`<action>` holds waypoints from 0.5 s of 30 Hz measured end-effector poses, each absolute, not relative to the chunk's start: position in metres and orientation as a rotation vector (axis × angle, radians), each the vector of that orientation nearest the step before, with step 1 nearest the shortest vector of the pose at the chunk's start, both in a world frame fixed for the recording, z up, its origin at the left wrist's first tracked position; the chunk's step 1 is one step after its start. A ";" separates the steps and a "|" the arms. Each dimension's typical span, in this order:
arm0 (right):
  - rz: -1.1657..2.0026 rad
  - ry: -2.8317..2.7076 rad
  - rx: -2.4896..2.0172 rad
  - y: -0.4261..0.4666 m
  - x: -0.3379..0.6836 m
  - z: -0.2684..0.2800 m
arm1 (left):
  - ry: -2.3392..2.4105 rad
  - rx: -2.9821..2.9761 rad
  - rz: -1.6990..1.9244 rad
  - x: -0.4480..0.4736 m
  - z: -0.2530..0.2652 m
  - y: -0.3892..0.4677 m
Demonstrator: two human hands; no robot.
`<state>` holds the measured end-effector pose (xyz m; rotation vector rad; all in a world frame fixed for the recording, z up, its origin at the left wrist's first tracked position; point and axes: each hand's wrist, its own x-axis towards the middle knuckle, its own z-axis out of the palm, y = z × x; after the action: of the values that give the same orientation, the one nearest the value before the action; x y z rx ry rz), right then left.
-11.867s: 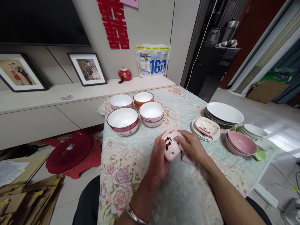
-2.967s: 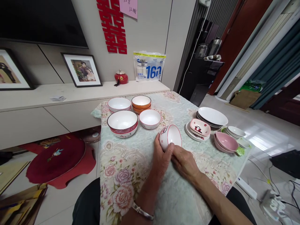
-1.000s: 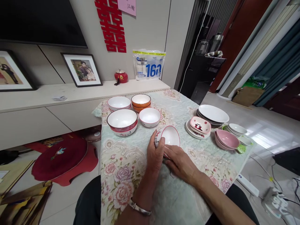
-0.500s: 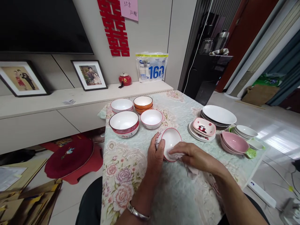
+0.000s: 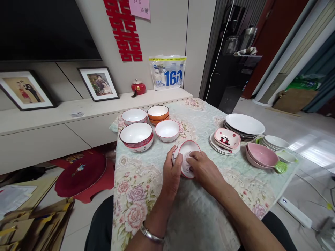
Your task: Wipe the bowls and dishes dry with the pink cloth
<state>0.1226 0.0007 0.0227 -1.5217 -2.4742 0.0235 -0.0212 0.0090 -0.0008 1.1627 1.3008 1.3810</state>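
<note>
A white bowl with a red rim (image 5: pixel 193 146) is tilted toward me above the front half of the table. My left hand (image 5: pixel 172 170) grips its left side, thumb over the rim and fingers around the outside. Inside the bowl, my right hand (image 5: pixel 204 167) presses a pale cloth (image 5: pixel 186 161) against the inner wall, its fingers bunched on the fabric. Just beyond stands a similar red-rimmed bowl (image 5: pixel 167 129). To its left is a stack of larger bowls (image 5: pixel 136 136), the upper one dark-rimmed and red outside.
Orange bowls (image 5: pixel 158 113) and a pink-rimmed bowl (image 5: pixel 134 115) stand at the back left. On the right are small plates under a square cat dish (image 5: pixel 227 138), large white plates (image 5: pixel 244 123), pink bowls (image 5: pixel 262 155) and small white bowls (image 5: pixel 276 142). A red stool (image 5: pixel 81 174) stands left of the table.
My right hand has moved left and deeper into the bowl with the cloth, from the lower right rim to the inner wall. My left hand keeps its hold. The view has shifted slightly.
</note>
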 end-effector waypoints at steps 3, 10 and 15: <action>0.182 -2.484 -1.582 -0.006 0.121 0.029 | 1.300 1.256 1.375 -0.018 0.002 0.004; 0.920 -2.044 -1.152 -0.007 0.124 0.046 | 1.278 1.337 1.391 -0.018 0.001 0.001; 1.070 -2.099 -0.886 -0.002 0.132 0.039 | 1.303 1.246 1.403 -0.022 -0.001 0.007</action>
<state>0.1319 -0.0017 0.0391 -0.8863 -2.0991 1.0704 -0.0220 0.0067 -0.0010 1.2465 1.3029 1.4027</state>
